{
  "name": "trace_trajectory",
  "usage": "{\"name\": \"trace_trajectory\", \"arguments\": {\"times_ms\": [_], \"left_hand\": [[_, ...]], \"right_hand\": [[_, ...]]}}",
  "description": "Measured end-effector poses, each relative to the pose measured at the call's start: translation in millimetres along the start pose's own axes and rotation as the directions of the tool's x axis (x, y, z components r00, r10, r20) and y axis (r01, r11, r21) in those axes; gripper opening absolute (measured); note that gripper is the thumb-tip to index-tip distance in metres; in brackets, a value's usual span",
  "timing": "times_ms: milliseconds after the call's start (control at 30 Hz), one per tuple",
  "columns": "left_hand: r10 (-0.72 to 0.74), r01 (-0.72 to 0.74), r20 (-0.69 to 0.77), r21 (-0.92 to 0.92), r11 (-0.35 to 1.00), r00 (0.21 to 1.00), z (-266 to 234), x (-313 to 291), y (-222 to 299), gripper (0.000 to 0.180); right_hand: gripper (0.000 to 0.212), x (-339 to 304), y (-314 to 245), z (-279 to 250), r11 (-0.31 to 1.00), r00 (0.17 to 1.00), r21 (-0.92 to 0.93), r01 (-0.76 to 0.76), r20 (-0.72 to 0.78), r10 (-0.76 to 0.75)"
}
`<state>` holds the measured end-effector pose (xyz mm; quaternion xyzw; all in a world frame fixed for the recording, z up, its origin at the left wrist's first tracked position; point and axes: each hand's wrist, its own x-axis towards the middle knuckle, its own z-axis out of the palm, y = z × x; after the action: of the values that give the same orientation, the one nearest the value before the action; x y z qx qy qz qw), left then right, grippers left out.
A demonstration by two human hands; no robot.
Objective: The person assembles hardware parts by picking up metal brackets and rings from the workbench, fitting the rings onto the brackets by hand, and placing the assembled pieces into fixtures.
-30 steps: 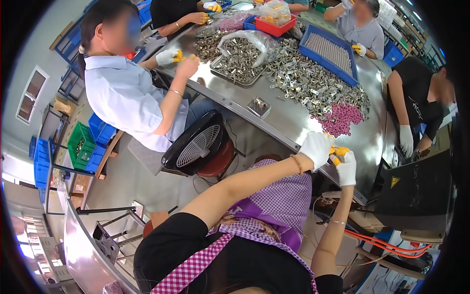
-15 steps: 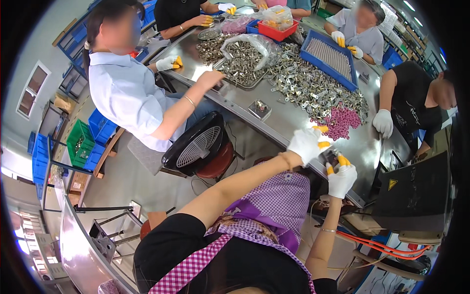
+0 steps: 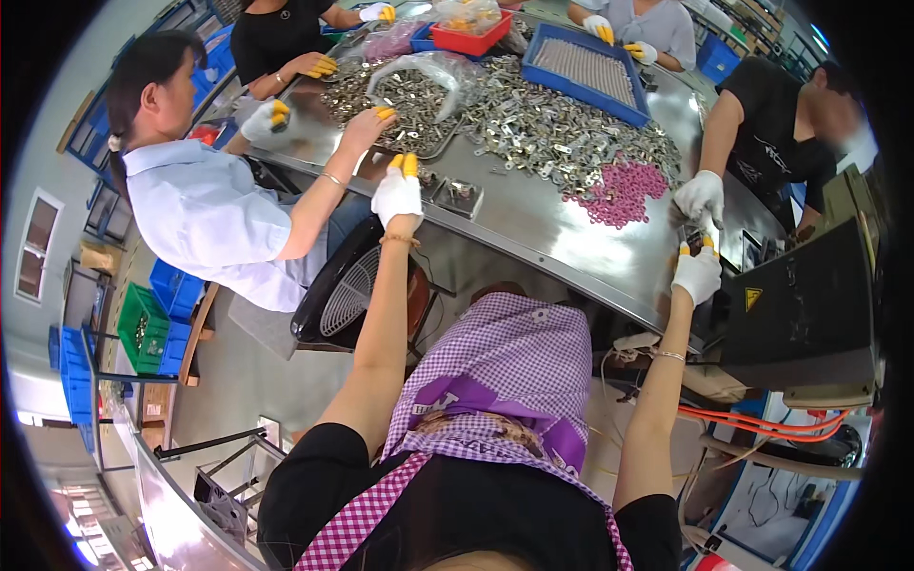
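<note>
From my remote seat I watch the two hands part, and I take the pink ring heap (image 3: 619,195) as my landmark. The left hand (image 3: 396,198) has swung well to the left of the heap, to the near rim of the steel table (image 3: 533,211); its yellow fingertips reach out side by side, but I cannot tell whether they pinch anything. The right hand (image 3: 699,274) has moved out to the right of the heap, just beside a co-worker's white glove (image 3: 702,198). Its two visible fingertips stand slightly apart at a small dark metal piece (image 3: 689,232), right of the heap and between glove and hand; I cannot tell whether it is gripped, or by whom. I judge that the work is now split between two places rather than gathered in front of the heap.

Counting from the left, I get one green bin (image 3: 148,359), far left of the heap; one light-blue-shirted co-worker (image 3: 209,209), nearer it; one small box (image 3: 459,198), also left of it; one red tray (image 3: 471,38), beyond and left; one mound of metal brackets (image 3: 533,124), touching it; one blue tray (image 3: 581,93), beyond it. Rings and brackets are too many for me to count.
</note>
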<state>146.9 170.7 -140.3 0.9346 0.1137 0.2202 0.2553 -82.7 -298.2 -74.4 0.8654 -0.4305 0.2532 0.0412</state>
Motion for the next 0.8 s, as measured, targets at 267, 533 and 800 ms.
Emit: {"name": "trace_trajectory", "arguments": {"times_ms": [267, 533, 800], "left_hand": [[0.038, -0.052, 0.138, 0.105, 0.993, 0.990, -28, -35, 46, 0.042], [0.257, -0.236, 0.258, -0.108, 0.966, 0.931, -38, -113, 103, 0.040], [0.441, -0.433, 0.086, -0.100, 0.896, 0.893, 13, -84, 104, 0.031]], "right_hand": [[0.043, 4, 0, 1, 0.999, 0.996, -0.042, -0.033, 0.085, 0.037], [0.043, 15, -12, -5, 0.986, 0.990, -0.164, -0.038, 0.131, 0.060], [0.043, -2, -31, 39, 0.877, 0.922, 0.478, 0.043, 0.319, -0.220]]}}
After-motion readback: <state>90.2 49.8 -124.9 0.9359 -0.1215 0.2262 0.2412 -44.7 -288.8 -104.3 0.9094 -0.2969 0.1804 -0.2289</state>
